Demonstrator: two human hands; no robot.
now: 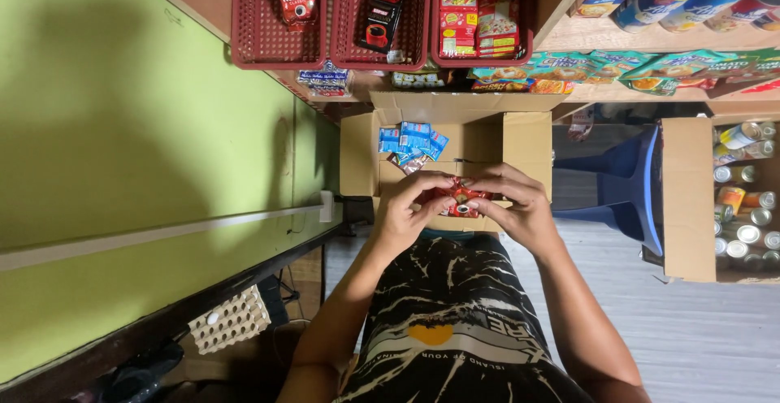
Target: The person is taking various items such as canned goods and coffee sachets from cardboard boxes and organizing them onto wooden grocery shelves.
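Sachets point(412, 140) in open box point(524, 139); baskets point(325, 37) beyond; can box point(687, 200) right.

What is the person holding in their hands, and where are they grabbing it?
Both hands hold small red sachets over the open cardboard box. The left hand pinches their left end, the right hand their right end.

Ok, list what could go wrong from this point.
1. Both hands, left hand and right hand, pinch the red sachets; a hard tug might tear one.
2. Dropped sachets may miss the open box and land on the floor.
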